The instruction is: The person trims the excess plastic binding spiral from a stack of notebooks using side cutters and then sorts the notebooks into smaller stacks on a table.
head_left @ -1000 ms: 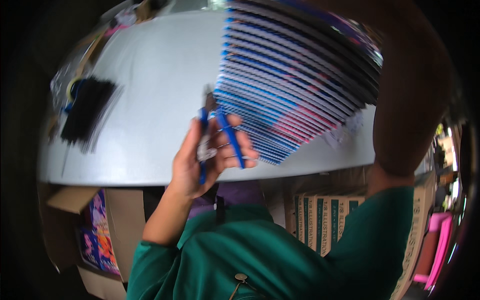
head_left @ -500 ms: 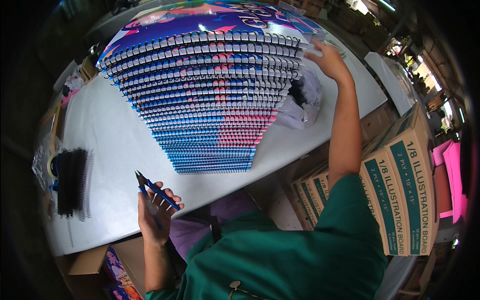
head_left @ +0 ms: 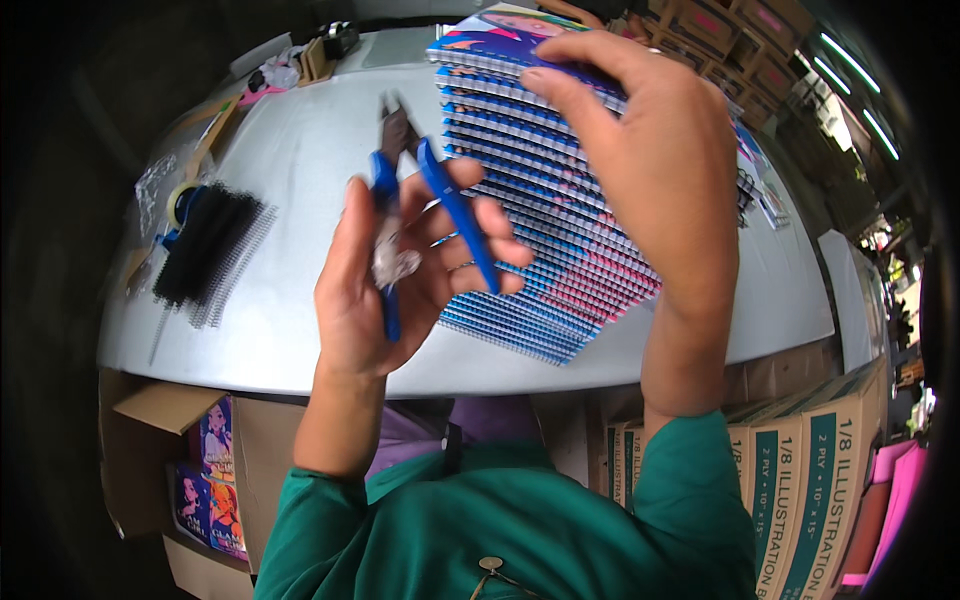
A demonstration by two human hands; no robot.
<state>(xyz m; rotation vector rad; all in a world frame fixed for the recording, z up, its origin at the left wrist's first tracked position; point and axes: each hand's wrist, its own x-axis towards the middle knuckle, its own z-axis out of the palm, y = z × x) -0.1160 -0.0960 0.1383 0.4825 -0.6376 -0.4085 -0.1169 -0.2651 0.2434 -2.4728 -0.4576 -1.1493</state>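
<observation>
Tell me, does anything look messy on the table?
One thin, dark strand sticks out from the near end of the bunched black spiral coils on the left. It looks odd because the rest lie together.

White table (head_left: 310,210), bright tube lights (head_left: 850,63), stacked brown cartons (head_left: 705,25)

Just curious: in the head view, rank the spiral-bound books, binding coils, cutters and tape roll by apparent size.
Largest: spiral-bound books
Then: black binding coils and blue-handled cutters, unsure; cutters look longer, slimmer, nearer
Smallest: tape roll
</observation>
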